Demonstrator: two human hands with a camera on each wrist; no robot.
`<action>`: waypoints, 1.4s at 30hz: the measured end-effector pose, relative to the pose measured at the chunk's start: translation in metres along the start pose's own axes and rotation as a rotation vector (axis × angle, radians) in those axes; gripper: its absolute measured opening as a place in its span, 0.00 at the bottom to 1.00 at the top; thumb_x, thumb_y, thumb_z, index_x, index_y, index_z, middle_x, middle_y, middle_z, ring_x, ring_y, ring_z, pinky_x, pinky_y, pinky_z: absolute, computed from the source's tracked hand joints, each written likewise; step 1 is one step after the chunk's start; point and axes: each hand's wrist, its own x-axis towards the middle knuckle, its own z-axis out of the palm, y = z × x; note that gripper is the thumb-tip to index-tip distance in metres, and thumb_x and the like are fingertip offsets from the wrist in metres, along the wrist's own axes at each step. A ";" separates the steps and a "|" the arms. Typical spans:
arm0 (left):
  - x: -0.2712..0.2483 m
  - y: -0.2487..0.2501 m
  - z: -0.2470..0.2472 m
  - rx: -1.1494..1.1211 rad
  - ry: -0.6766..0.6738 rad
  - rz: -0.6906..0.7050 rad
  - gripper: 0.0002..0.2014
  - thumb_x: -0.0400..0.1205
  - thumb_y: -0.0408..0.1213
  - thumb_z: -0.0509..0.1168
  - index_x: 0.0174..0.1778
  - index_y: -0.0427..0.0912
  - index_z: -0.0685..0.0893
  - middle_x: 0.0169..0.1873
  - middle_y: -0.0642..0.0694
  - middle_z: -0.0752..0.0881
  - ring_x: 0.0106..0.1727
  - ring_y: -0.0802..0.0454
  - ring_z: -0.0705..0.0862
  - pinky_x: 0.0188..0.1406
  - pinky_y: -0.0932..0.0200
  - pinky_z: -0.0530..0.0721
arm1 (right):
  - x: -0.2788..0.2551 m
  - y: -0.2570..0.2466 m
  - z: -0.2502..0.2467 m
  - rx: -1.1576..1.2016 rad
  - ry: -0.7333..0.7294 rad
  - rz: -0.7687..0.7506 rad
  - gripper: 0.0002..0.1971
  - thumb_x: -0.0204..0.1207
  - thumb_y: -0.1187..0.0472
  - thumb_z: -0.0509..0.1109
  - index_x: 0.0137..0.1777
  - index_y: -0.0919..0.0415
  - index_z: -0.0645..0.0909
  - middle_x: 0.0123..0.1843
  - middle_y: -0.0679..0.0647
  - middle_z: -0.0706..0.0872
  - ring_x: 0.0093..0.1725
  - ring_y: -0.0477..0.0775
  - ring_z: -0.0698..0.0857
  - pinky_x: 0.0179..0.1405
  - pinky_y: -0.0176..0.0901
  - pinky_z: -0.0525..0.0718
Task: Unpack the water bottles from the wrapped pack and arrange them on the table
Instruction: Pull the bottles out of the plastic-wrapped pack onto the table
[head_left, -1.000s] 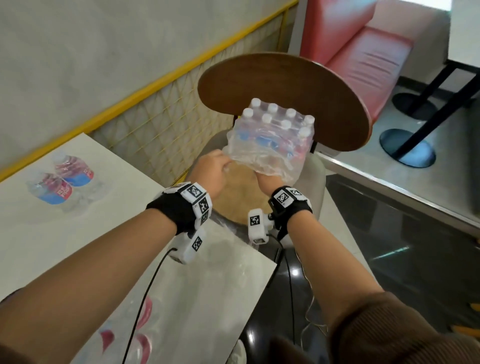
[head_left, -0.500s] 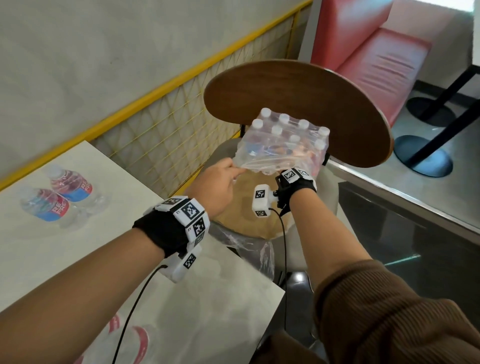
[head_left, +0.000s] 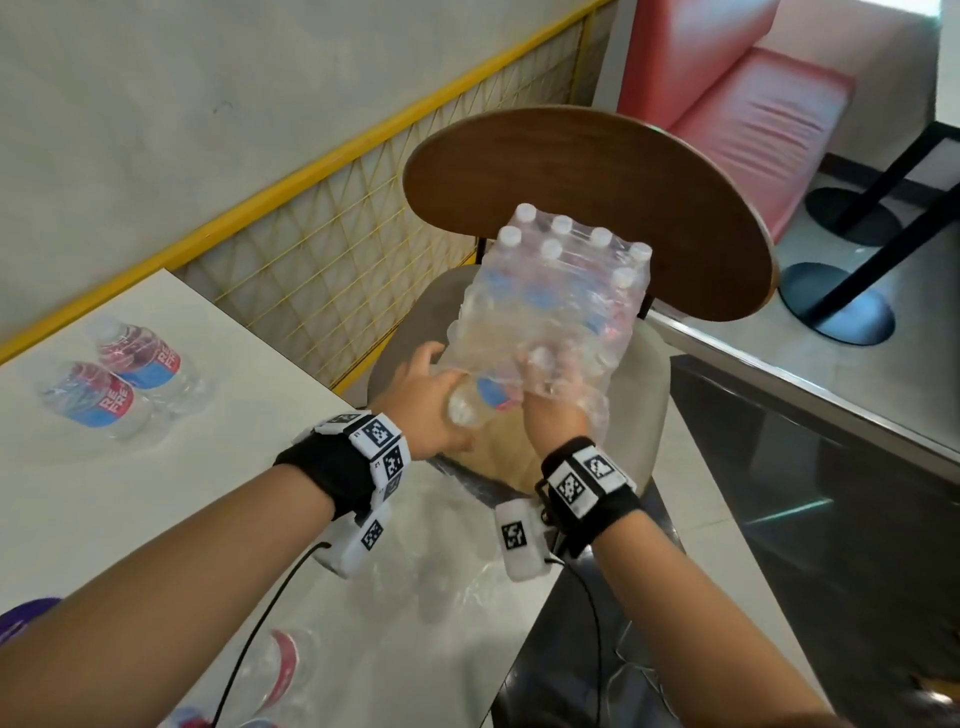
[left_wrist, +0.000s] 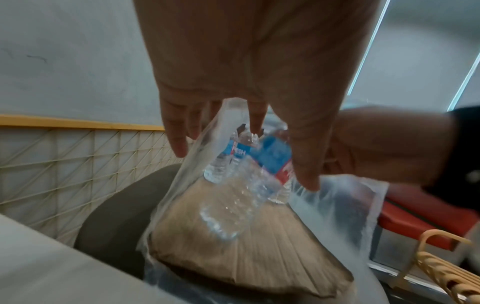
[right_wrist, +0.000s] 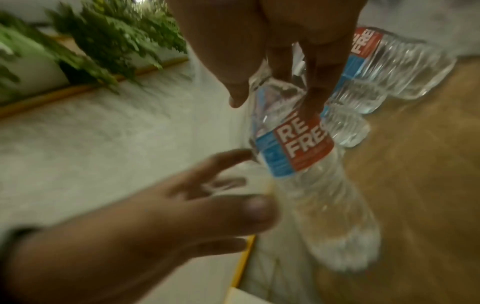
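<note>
A shrink-wrapped pack of water bottles (head_left: 561, 296) is held tilted above the chair seat (head_left: 639, 395), caps pointing away. My right hand (head_left: 550, 410) grips the pack's near, open end through the wrap. One bottle (head_left: 475, 400) with a red and blue label sticks base-first out of that end, and my left hand (head_left: 421, 400) curls round its base. In the left wrist view the bottle (left_wrist: 233, 201) hangs between thumb and fingers amid loose wrap. In the right wrist view my right hand's fingertips (right_wrist: 311, 102) press on that bottle (right_wrist: 298, 148) above the label.
Two bottles (head_left: 93, 400) (head_left: 145, 358) lie on the white table (head_left: 156, 493) at the left, with more at its near edge (head_left: 280, 670). Crumpled clear wrap (head_left: 452, 561) lies on the table corner. The wooden chair back (head_left: 597, 171) stands behind the pack; a yellow mesh rail (head_left: 322, 260) runs along the wall.
The pack has been lifted off the seat and tilted toward me. My left hand has gone from the wrap's edge to a bottle now sticking out of the open end.
</note>
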 end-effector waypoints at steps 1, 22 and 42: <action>-0.001 0.002 0.005 -0.023 -0.024 -0.010 0.45 0.61 0.56 0.78 0.74 0.57 0.69 0.78 0.48 0.55 0.76 0.41 0.64 0.72 0.43 0.72 | -0.011 -0.004 0.002 0.046 0.026 -0.111 0.12 0.80 0.48 0.64 0.56 0.54 0.80 0.45 0.49 0.82 0.44 0.48 0.78 0.45 0.46 0.79; 0.003 0.001 0.001 -0.395 0.238 0.022 0.31 0.61 0.35 0.77 0.61 0.50 0.77 0.41 0.49 0.86 0.40 0.46 0.85 0.42 0.55 0.84 | 0.041 -0.044 -0.060 -1.252 -0.301 -0.178 0.24 0.79 0.53 0.67 0.73 0.61 0.74 0.74 0.59 0.75 0.71 0.60 0.76 0.64 0.47 0.76; -0.002 -0.019 -0.008 -0.445 0.149 -0.006 0.32 0.56 0.40 0.77 0.57 0.48 0.77 0.46 0.44 0.85 0.44 0.45 0.85 0.46 0.47 0.87 | 0.046 -0.013 -0.033 -0.964 -0.290 -0.024 0.32 0.80 0.53 0.66 0.82 0.60 0.61 0.81 0.63 0.63 0.78 0.62 0.68 0.74 0.49 0.72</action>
